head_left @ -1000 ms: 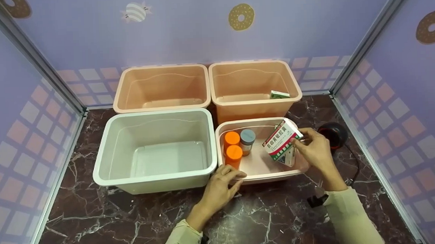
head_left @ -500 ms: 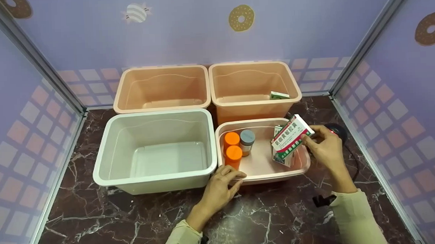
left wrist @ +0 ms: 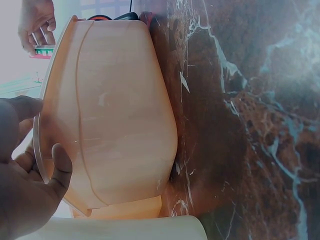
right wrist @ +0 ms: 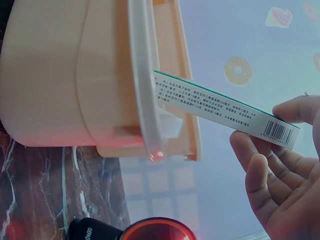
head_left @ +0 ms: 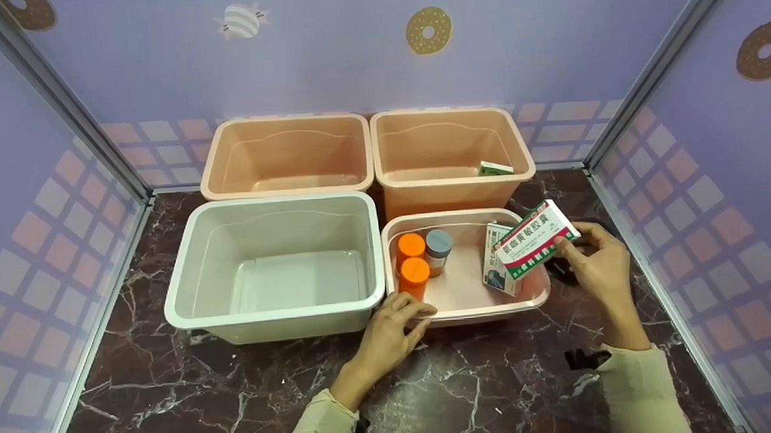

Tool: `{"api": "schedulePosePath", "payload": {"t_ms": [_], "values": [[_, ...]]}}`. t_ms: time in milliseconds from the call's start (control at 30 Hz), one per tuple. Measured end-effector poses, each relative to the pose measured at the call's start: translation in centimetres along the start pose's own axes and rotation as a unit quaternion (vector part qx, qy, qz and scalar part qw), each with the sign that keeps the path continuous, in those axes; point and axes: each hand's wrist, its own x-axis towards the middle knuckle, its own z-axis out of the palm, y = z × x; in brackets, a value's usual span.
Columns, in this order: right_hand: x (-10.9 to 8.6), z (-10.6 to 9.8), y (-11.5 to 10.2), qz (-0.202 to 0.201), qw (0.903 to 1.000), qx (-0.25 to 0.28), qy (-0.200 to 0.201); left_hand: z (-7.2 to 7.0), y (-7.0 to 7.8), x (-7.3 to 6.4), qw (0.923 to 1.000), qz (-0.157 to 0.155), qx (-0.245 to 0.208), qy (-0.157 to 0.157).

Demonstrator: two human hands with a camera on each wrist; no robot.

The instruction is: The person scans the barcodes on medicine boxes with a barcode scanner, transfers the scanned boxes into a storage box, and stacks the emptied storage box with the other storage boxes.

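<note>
My right hand (head_left: 603, 259) pinches a white, green and red medicine box (head_left: 535, 239) near its right end. The box is tilted above the right side of the pink bin (head_left: 458, 309). Printed text and a barcode show on its edge in the right wrist view. Beneath it, partly hidden, another white and green medicine box (head_left: 495, 267) leans in the bin. Two orange-capped bottles (head_left: 414, 272) and a grey-capped bottle (head_left: 439, 242) stand at the bin's left. My left hand (head_left: 390, 330) holds the bin's near rim, fingers over it and thumb outside (left wrist: 61, 162).
A white bin (head_left: 276, 317) stands left of the pink one. Behind are two orange bins, the left one (head_left: 284, 121) and the right one (head_left: 455, 182), which holds a small green and white box (head_left: 495, 168). A black and red round device (right wrist: 159, 231) lies at the right.
My right hand has moved right with the medicine box, turning it flatter. More of the box leaning in the bin now shows. My left hand has stayed at the rim.
</note>
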Motion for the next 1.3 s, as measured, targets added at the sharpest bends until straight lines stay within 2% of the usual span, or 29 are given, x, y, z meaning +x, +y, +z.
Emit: {"api": "schedulePosePath", "payload": {"t_ms": [367, 700, 933, 1233, 1300], "values": [[0.0, -2.0, -0.4, 0.069, 0.9957, 0.060, 0.013, -0.1, 0.1, 0.0, 1.0000, -0.002, -0.001, 0.000], [0.4, -2.9, 0.9, 0.065, 0.9950, 0.066, 0.036, 0.0, 0.1, 0.0, 0.9999, -0.005, 0.009, 0.000], [0.4, -3.3, 0.9, 0.083, 0.9930, 0.073, 0.042, 0.0, 0.1, 0.1, 1.0000, -0.004, 0.009, -0.001], [0.4, -4.2, 1.8, 0.083, 0.9889, 0.101, 0.070, -0.1, 0.1, 0.0, 1.0000, -0.003, 0.006, 0.002], [0.3, -4.4, 2.0, 0.088, 0.9889, 0.092, 0.076, 0.0, 0.1, 0.0, 1.0000, -0.006, 0.004, 0.000]]}}
